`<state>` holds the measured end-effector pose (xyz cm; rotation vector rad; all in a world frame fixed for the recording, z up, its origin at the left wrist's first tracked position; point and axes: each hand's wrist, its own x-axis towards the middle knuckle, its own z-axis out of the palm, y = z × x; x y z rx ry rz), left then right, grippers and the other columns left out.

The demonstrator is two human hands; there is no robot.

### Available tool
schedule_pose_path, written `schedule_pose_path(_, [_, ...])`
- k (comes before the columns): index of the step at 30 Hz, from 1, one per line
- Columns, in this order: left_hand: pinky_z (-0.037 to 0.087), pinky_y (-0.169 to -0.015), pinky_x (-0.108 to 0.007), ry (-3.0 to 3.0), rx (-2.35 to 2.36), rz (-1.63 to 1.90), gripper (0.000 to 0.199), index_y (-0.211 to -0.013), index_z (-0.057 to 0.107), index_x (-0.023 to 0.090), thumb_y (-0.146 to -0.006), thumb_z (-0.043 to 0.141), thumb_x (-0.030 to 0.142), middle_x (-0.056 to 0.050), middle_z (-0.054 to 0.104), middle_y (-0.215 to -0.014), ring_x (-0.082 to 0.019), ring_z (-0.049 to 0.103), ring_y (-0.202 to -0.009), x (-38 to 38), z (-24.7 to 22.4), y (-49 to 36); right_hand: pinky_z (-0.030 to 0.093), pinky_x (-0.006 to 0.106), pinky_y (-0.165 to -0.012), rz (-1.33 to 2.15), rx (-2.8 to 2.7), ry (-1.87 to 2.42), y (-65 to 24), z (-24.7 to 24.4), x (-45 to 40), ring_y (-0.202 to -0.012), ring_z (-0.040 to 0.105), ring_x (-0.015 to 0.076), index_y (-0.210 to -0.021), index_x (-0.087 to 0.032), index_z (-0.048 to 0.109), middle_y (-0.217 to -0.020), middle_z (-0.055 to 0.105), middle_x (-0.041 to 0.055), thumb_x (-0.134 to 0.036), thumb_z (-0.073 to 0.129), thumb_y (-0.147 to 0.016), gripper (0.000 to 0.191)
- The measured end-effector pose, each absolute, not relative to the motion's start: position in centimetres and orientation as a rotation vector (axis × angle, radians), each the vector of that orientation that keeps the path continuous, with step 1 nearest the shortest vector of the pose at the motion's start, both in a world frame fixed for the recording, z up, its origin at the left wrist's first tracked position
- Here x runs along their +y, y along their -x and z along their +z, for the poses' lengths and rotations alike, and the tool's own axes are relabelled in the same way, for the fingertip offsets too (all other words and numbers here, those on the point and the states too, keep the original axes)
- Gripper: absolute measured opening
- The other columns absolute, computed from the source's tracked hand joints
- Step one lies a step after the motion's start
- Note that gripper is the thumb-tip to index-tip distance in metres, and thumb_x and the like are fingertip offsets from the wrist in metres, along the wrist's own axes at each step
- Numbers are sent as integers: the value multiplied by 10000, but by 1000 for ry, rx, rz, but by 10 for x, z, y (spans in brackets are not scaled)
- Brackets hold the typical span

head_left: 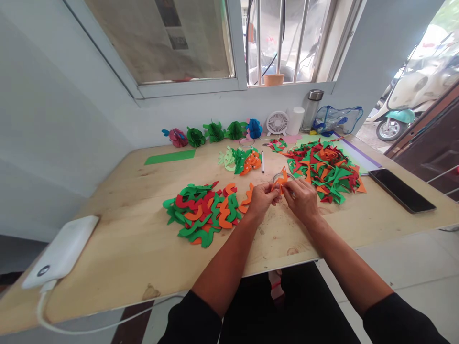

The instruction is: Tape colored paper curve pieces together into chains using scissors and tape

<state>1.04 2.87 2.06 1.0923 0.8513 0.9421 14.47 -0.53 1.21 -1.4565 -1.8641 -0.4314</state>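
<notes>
Two bare hands are working at a pale wooden table (118, 239). The left hand (261, 200) and the right hand (300, 200) are both pinching an orange paper cut-out (282, 179) in a narrow grip, holding it just above the tabletop. A clear ring (280, 177), possibly a tape roll, is sitting just behind it. Wavy paper strips (202, 212) in green, red and orange are lying in a heap beside the left hand, and angular paper pieces (324, 172) are spreading in a larger heap past the right hand. Containers: a clear plastic bag (337, 119) with blue trim is standing by the wall, its contents not clearly visible. A steel-capped flask (311, 110) is standing just beside it, contents unclear. A terracotta pot (274, 80) is sitting on the windowsill, its inside hidden. Green paper honeycomb balls (215, 132) are lining the wall.
</notes>
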Motion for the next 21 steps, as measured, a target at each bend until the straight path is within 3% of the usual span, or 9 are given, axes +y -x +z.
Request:
schedule_pose_path(7, [344, -422, -188, -1091, 859, 954, 136, -607, 606, 134, -620, 659, 259, 10, 561, -482, -59, 461, -417, 29, 20, -10, 346, 278, -632, -394, -1872, 1427, -146, 11, -5, -657, 500, 175, -720, -206, 562, -669, 593, 39, -250, 461, -894, 206])
schedule_pose_path(21, [350, -438, -198, -1077, 904, 961, 184, -626, 640, 124, -605, 674, 304, 13, 557, -470, -63, 463, -410, 29, 21, -10, 375, 263, -620, -261, -1875, 1374, -149, 7, -2, -666, 534, 168, -735, -204, 532, -699, 600, 38, -238, 494, -869, 144])
